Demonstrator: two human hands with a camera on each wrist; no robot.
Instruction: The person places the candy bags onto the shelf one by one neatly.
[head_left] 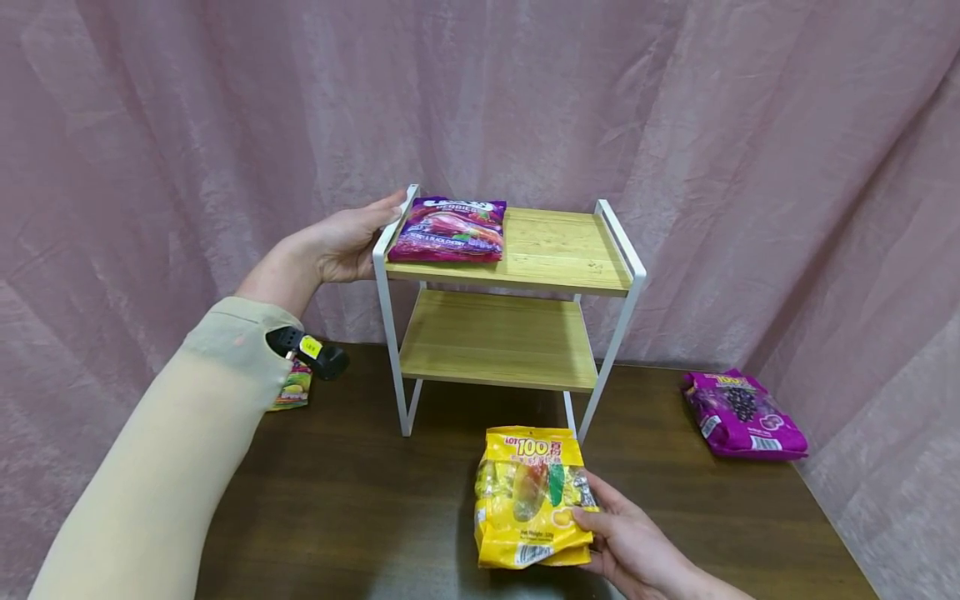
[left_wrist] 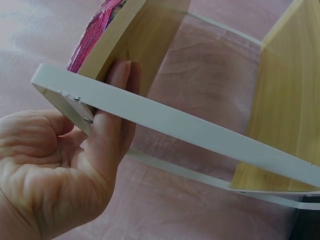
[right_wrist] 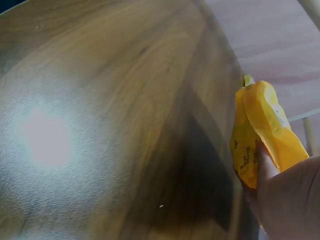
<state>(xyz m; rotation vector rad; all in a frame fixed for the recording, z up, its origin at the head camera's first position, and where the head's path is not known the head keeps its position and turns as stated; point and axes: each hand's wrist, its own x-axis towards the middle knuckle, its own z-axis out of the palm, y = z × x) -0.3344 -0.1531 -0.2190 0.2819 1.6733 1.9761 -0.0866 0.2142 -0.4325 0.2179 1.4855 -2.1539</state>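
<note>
A small two-tier shelf [head_left: 570,250] with wooden boards and a white metal frame stands on the table. My left hand [head_left: 347,240] grips its upper left side; in the left wrist view the fingers of that hand [left_wrist: 75,160] reach round the white frame and under the top board. On the top board, at the left, lies a purple berry candy bag [head_left: 453,231]. In front of the shelf my right hand [head_left: 630,533] holds a yellow candy bag [head_left: 532,500] by its right edge, thumb in front. The right wrist view shows this yellow bag [right_wrist: 257,130] above the table.
A purple grape candy bag [head_left: 742,412] lies on the brown table [head_left: 360,500] at the right. Behind the left forearm, a yellow-green packet [head_left: 294,387] is partly hidden. Pink curtains [head_left: 225,125] hang behind and at the right.
</note>
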